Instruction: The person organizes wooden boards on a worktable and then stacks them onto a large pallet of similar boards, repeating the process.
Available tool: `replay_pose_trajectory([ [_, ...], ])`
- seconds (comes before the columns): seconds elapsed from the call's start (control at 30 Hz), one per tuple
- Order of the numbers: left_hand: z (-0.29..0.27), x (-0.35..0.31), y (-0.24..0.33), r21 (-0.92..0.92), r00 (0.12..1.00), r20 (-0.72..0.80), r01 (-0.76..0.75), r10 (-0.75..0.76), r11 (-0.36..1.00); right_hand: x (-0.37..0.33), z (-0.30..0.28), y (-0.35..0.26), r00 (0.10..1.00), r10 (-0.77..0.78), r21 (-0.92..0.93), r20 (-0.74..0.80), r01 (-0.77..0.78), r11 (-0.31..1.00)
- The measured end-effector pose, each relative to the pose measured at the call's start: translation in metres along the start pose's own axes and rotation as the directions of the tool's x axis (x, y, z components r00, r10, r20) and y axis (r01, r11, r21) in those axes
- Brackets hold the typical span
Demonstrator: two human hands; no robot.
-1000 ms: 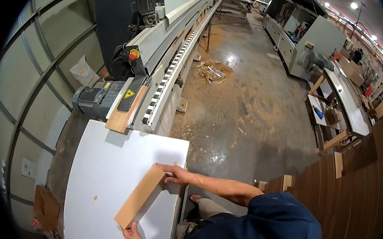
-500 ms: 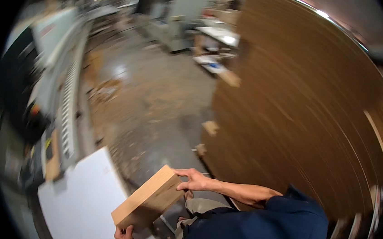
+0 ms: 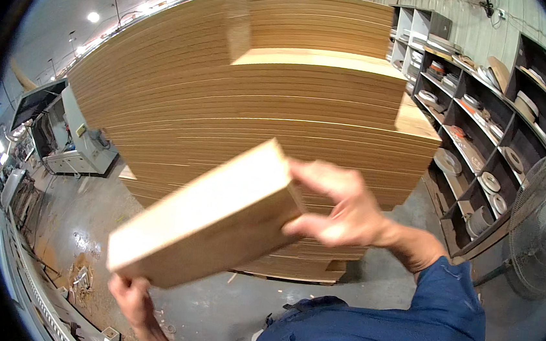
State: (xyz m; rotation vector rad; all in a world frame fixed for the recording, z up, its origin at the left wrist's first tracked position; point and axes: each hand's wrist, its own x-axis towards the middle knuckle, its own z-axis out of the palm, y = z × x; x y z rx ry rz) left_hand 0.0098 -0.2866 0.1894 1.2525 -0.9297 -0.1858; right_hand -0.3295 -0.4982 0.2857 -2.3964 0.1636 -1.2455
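Observation:
A long rectangular block of light wood [image 3: 218, 208] is held up in front of me between both hands, tilted so its right end is higher. My left hand [image 3: 134, 298] grips the lower left end from beneath, fingers closed at the corner. At the upper right end, my right hand [image 3: 341, 206] pinches the block between thumb and fingers; it is slightly blurred. The block's pale top and one darker long side face me. Whether it is solid or made of stacked pieces, I cannot tell.
Beyond the block rises a tall stack of brown boards [image 3: 312, 96]. To the right stand dark shelves [image 3: 477, 143] with rolls of edging strip and a large caged fan [image 3: 544, 227]. A grey machine cabinet [image 3: 81, 137] is at the far left, and wood dust lies on the concrete floor [image 3: 202, 310].
My view has swung right, from the white table and machine to the board stack and shelves. The wooden block has come up closer, still held in both hands.

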Motion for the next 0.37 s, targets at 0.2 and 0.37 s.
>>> replay_pose_trajectory([
  [0.2, 0.177, 0.121, 0.134, -0.095, 0.905, 0.362, -0.205, 0.225, 0.974, 0.021, -0.192, -0.013, 0.934, 0.283, 0.001, -0.217, -0.29, 0.957],
  [0.37, 0.243, 0.179, 0.2, 0.067, 0.84, 0.524, -0.208, 0.143, 0.976, 0.047, -0.271, 0.023, 0.867, 0.479, 0.197, -0.136, -0.45, 0.871],
])
